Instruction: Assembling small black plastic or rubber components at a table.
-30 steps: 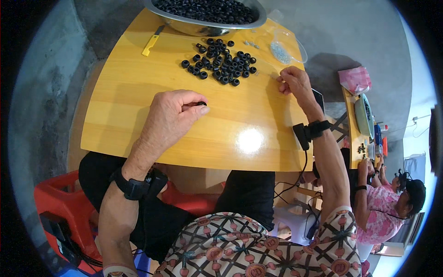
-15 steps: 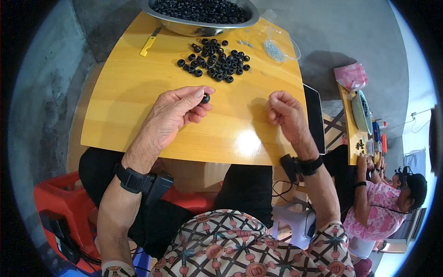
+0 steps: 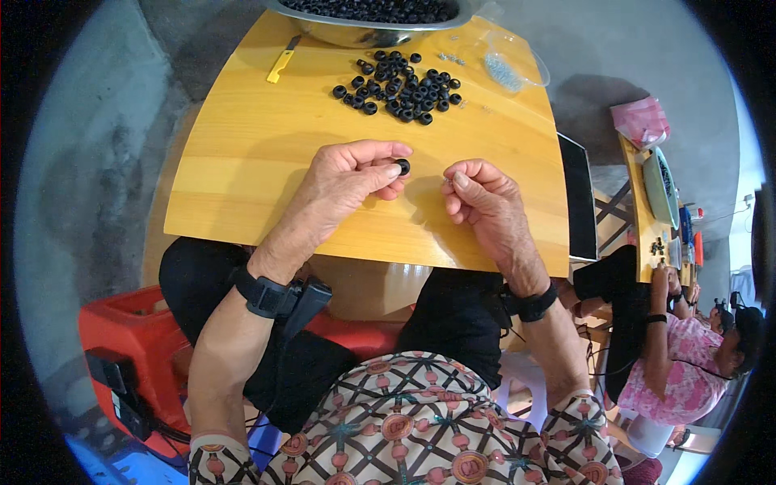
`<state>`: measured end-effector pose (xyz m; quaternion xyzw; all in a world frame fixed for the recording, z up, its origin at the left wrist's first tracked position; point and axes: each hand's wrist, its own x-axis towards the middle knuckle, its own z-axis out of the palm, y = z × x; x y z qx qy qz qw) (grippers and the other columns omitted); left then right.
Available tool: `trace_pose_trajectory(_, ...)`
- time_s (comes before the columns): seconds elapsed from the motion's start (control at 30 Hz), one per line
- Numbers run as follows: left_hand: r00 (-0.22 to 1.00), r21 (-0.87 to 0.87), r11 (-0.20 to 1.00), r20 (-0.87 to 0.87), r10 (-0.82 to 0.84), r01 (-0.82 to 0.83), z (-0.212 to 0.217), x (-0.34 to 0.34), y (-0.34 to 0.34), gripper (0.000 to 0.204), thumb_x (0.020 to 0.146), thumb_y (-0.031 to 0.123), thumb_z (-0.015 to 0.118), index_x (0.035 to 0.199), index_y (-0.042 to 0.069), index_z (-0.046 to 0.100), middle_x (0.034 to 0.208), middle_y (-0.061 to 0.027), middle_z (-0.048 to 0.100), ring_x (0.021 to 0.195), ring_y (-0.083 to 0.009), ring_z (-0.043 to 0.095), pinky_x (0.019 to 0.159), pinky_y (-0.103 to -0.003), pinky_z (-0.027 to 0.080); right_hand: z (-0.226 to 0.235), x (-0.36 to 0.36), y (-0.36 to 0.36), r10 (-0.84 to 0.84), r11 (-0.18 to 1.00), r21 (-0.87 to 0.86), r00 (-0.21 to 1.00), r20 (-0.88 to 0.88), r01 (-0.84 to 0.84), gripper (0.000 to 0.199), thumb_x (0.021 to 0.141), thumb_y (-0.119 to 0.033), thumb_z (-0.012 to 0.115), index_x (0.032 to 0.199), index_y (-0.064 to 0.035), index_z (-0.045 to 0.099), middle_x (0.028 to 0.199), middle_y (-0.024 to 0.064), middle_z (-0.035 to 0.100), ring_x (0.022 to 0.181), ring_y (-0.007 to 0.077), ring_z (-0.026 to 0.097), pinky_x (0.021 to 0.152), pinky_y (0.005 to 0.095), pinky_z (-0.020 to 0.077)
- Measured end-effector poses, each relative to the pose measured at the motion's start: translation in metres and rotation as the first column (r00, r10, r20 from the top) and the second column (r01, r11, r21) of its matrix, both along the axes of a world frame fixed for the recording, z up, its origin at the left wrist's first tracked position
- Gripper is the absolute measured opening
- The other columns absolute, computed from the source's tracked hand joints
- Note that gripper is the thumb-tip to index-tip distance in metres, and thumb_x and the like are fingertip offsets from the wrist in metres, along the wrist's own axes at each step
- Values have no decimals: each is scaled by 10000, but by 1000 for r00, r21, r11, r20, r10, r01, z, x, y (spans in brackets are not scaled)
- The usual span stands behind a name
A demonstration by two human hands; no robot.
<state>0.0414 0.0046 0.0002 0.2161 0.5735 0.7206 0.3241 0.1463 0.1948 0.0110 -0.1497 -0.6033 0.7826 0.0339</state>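
1. Yellow table; a knife lies far left.
2. Left hand pinches one black bead between thumb and fingers, nearer the person than the bead pile.
3. Right hand, near but apart, pinches an indistinct tiny piece.

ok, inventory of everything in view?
Table: one, yellow, centre
Basin: one, silver, table's far edge
Rings: dozens, black, in basin and heaped nearby
Cutter: one, yellow, table's far left
Dish: one, clear, table's far right
Bits: many, pale, mostly in dish
Panel: one, black, right of table
Side table: one, yellow, right
Bowl: one, green, side table
Bag: one, pink, side table's end
Stool: one, red, lower left
Person: at least one, pink top, right
Left hand: one, over table, pinching ring
Right hand: one, over table, pinching something tiny
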Motion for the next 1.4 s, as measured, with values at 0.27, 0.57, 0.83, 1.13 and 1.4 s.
trace_pose_trajectory(0.27,990,-50,999,-142,-13,6,0,0,-2,249,876,123,587,1089,1,626,852,9,622,725,-45,531,681,-185,452,-3,0,-8,16,1000,17,999,-44,-15,106,889,-116,589,935,-29,629,798,19,631,639,70,578,557,183,468)
trace_pose_trajectory(0.57,975,-108,992,-207,-81,60,7,7,-1,250,870,185,617,1054,19,650,765,37,592,651,-27,468,592,-169,392,-5,1,-16,-24,1000,11,994,-107,25,112,857,-117,633,922,-26,628,752,15,628,588,66,568,517,180,460)
trace_pose_trajectory(0.83,989,-68,994,-116,-94,87,-3,11,2,274,881,186,610,1053,-26,634,784,-29,641,670,-68,564,624,-194,469,-7,2,-24,-34,999,-5,992,-119,33,112,851,-116,641,921,-29,627,740,14,631,575,59,562,516,171,455)
trace_pose_trajectory(1.13,991,-52,996,-106,-75,70,4,13,1,255,860,139,629,1033,-49,633,767,-62,654,645,-79,602,596,-194,499,-9,1,-28,-28,997,67,989,-143,38,92,848,-91,641,911,-26,630,734,8,630,576,55,558,529,168,453)
trace_pose_trajectory(1.4,998,-61,997,-13,-54,53,3,21,1,252,853,164,648,984,-50,650,751,-79,664,608,-84,615,560,-187,510,-15,2,-30,-2,984,174,977,-211,40,97,846,-70,640,923,-19,610,748,22,635,581,54,552,539,177,457)
